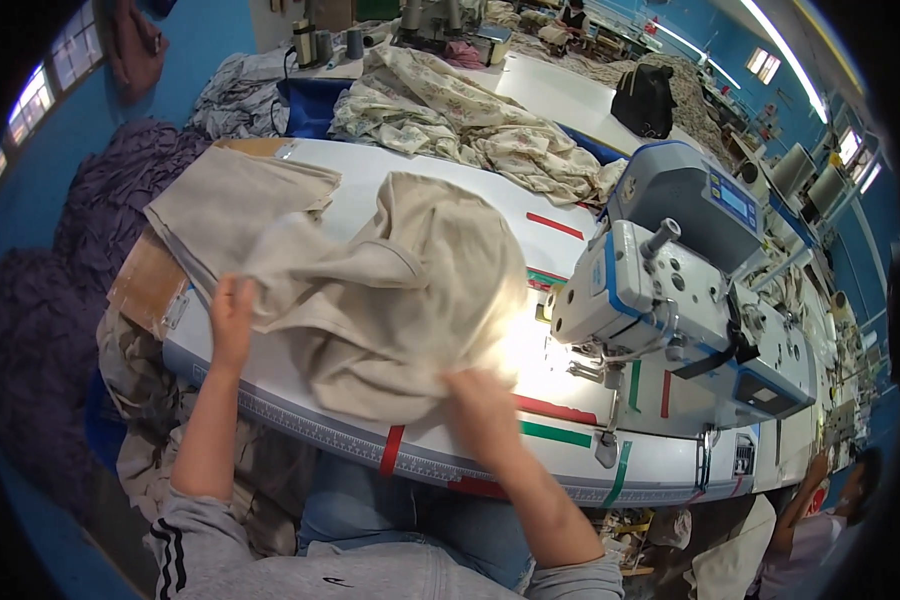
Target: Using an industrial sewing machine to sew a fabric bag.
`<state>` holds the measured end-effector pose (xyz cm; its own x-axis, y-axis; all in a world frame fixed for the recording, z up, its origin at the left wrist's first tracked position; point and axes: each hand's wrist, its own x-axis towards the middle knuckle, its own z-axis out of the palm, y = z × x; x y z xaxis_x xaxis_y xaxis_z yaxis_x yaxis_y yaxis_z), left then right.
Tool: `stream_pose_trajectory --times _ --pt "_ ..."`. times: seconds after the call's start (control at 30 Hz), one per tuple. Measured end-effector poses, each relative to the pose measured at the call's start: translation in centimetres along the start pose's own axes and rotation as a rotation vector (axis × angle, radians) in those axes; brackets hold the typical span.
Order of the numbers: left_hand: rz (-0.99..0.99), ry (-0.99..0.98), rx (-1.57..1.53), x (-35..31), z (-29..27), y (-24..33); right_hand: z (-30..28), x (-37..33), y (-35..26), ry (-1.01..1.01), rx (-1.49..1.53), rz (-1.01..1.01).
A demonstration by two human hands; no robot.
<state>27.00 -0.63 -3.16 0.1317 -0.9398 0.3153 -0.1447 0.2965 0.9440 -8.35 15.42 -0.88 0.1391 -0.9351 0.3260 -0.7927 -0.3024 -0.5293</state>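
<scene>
Matt, creased beige cloth between the hands; beneath, a smooth white counter; to their right, a sewing machine with shiny metal fittings.

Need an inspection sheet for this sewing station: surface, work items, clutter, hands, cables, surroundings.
Surface: white sewing table, ruler strip along near edge, red tape and green tape.
Job's things: rumpled beige cloth, left of white-and-blue sewing machine.
Clutter: floral cloth heaped beyond the table; purple cloth piled at left.
Hands: left hand at the beige cloth's left part; right hand, blurred, at its near right edge; grips unclear.
Cables: none clearly traceable.
Surroundings: blue walls; another person at lower right.
</scene>
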Motion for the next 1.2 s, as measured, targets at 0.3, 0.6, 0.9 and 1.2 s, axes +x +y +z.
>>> stream_pose_trajectory --times 0.3,0.6,0.9,1.2 --pt "0.107 -1.622 0.029 -13.3 7.6 16.9 -0.9 -4.1 -0.2 -0.355 2.123 0.342" --pt "0.773 -1.111 0.384 -4.0 12.9 14.3 -8.5 -5.5 -6.5 -0.742 0.67 0.066" --pt "0.806 -1.25 0.663 -6.2 0.9 20.4 -20.0 -10.7 -1.8 -0.023 0.564 0.196" --pt "0.63 -0.93 0.155 -6.4 -17.0 22.0 -14.0 -7.4 -3.9 -0.451 0.732 -0.084"
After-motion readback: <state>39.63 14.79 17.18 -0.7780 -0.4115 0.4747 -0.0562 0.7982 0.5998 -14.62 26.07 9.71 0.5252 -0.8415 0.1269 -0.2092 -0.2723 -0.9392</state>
